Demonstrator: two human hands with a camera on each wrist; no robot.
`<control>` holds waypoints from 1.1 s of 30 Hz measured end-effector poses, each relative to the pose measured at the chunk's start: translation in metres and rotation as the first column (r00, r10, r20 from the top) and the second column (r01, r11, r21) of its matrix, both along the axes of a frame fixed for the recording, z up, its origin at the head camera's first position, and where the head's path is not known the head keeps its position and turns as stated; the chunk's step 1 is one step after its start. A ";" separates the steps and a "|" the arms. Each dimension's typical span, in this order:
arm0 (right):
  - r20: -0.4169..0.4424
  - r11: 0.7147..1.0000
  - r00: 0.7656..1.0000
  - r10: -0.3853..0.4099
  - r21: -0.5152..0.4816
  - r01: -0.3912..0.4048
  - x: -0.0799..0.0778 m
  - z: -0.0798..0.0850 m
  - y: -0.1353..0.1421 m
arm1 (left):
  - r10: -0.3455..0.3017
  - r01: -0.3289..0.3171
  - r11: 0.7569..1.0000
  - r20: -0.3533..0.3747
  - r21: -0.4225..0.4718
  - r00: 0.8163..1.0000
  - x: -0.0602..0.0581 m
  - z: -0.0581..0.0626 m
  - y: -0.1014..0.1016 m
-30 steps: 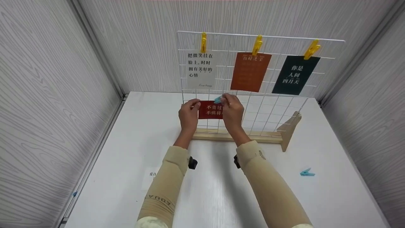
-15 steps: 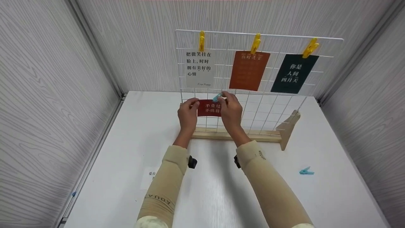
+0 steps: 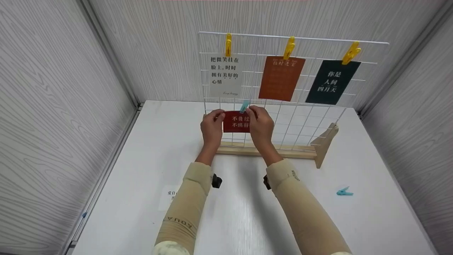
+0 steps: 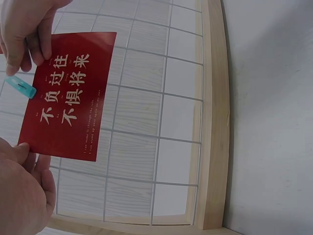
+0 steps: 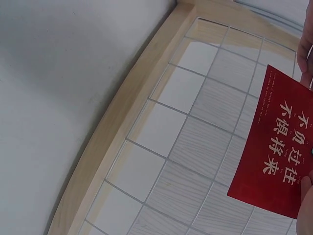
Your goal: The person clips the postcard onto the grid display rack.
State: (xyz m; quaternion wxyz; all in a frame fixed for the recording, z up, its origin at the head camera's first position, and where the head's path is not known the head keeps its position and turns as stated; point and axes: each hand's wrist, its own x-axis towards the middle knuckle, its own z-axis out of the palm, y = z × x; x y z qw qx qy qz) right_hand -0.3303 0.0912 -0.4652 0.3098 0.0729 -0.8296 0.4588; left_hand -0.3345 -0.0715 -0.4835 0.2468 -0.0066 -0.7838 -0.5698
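A red card (image 3: 236,121) with white lettering is held against the lower part of the white wire grid (image 3: 297,122). My left hand (image 3: 211,129) pinches the card's left edge near its upper corner. At the upper right, my right hand (image 3: 262,125) holds the card, its thumb over the front and hiding the right end in the head view. A light blue clothespin (image 4: 20,86) sits at the card's top edge. One right fingertip lies right at the clothespin's outer end in the left wrist view.
Yellow clothespins (image 3: 289,47) hold a white card (image 3: 225,76), an orange card (image 3: 281,79) and a dark green card (image 3: 332,83) on the grid above. The wooden base (image 3: 297,153) stands on the white table. Another blue clothespin (image 3: 344,191) lies right; a white card (image 3: 166,198) lies partly under the left sleeve.
The blue clothespin has turned from slanting to nearly upright at the card's top edge, and my right fingers have shifted to its right. My left hand keeps its pinch on the card.
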 end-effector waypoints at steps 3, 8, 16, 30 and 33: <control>-0.017 0.999 1.000 0.023 -0.027 -0.023 0.004 0.000 0.005 | 0.019 -0.019 1.000 0.006 0.001 1.000 -0.001 0.001 0.002; -0.054 0.996 0.997 0.046 -0.070 -0.050 0.012 -0.005 0.016 | 0.025 -0.025 0.999 0.020 0.027 1.000 0.000 0.003 0.005; -0.050 0.995 0.998 0.043 -0.090 -0.047 0.025 -0.022 0.039 | 0.047 -0.047 0.999 0.007 0.005 0.999 0.000 0.001 0.003; 0.039 0.992 0.995 0.094 -0.092 -0.091 0.045 -0.031 0.072 | 0.025 -0.025 0.999 0.016 0.019 1.000 0.005 0.002 0.000; 0.041 0.992 0.994 0.101 -0.076 -0.098 0.049 -0.033 0.081 | 0.013 -0.013 1.000 0.003 0.022 1.000 0.009 0.000 -0.003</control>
